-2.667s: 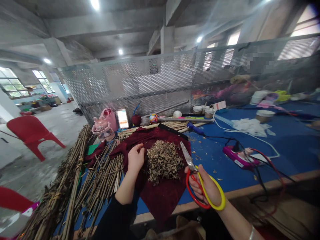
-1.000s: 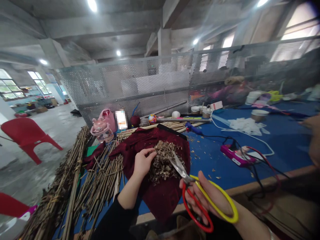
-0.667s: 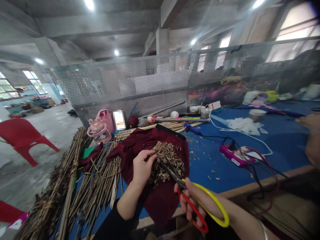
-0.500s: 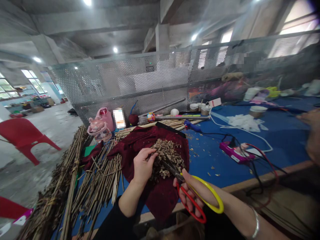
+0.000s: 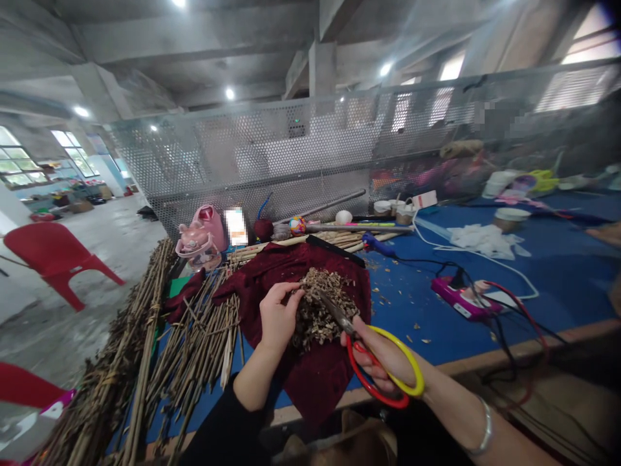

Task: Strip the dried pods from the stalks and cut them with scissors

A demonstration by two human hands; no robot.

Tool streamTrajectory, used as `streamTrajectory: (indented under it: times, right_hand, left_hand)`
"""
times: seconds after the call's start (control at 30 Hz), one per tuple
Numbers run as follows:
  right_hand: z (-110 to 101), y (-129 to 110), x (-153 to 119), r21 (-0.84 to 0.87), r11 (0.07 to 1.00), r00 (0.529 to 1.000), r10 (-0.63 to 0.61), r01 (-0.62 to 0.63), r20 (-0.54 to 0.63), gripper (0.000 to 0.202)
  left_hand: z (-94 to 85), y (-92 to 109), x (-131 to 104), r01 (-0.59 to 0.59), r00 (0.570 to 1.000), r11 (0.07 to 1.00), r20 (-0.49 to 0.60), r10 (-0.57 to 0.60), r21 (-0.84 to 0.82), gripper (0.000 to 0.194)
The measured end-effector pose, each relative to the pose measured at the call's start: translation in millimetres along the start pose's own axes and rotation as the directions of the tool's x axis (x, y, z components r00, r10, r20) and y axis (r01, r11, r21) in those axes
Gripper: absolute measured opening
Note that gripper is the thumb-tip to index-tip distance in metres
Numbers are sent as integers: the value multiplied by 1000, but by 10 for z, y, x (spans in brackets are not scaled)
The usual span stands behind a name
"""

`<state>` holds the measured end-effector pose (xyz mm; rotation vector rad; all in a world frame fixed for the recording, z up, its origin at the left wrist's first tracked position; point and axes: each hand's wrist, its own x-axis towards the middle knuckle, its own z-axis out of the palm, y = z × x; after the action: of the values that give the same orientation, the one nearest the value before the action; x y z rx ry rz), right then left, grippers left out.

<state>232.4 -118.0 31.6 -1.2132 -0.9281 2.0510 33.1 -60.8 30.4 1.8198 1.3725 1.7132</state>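
Note:
My left hand point(image 5: 279, 318) is closed in a pinch at the left edge of a heap of dried brown plant bits point(image 5: 323, 330). Whatever lies between its thumb and forefinger is too small to make out. In my right hand point(image 5: 376, 353) is a pair of scissors point(image 5: 343, 321) with one yellow and one red handle loop. Their blades point up and left over the heap, nearly together, a short way from my left fingertips. Under the heap spreads a dark red cloth point(image 5: 315, 388) on the blue tabletop.
Loose dry sticks point(image 5: 194, 349) and a tied bundle of stalks point(image 5: 109, 369) lie to the left. A pink container point(image 5: 211, 226) stands behind. At right are a blue glue gun point(image 5: 379, 246), a purple power strip point(image 5: 458, 301) with cables and white crumpled material point(image 5: 488, 241). A perforated metal screen point(image 5: 262, 155) closes the back.
The scissors' handles have come closer together and the blades have closed further. My left hand stays pinched at the heap. The whole view has shifted slightly.

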Motion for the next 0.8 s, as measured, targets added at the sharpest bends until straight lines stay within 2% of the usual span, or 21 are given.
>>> streamTrajectory:
  times: [0.1,0.2,0.27,0.4,0.57,0.67,0.8]
  right_hand:
    - [-5,-12,-175,111,994,983,-9,-12,185,62]
    - [19,-14,-308,66,996,951,33,-55,308,71]
    - [50,-8,-316,18,997,940,66,-76,336,72]
    - [127,-22,-162,-7,998,957,66,-67,284,71]
    - [188,-65,87,-12,998,992,64,-63,113,60]
    - [200,-62,171,-5,996,995,84,-84,44,54]
    - [199,-59,199,-16,998,998,59,-60,-23,46]
  left_hand:
    - [-15,-12,27,87,992,996,-91,-86,8,13]
    - [-13,-12,36,126,981,992,-143,-128,-24,15]
    - [-1,3,26,110,984,992,-134,-117,-59,15]
    - [38,45,-16,72,997,987,-19,-75,-142,12]
    - [79,14,-46,84,990,984,121,-65,-156,10]
    - [84,-32,-44,98,986,986,150,-78,-133,11]
    - [72,-50,-28,107,987,990,129,-94,-96,11]
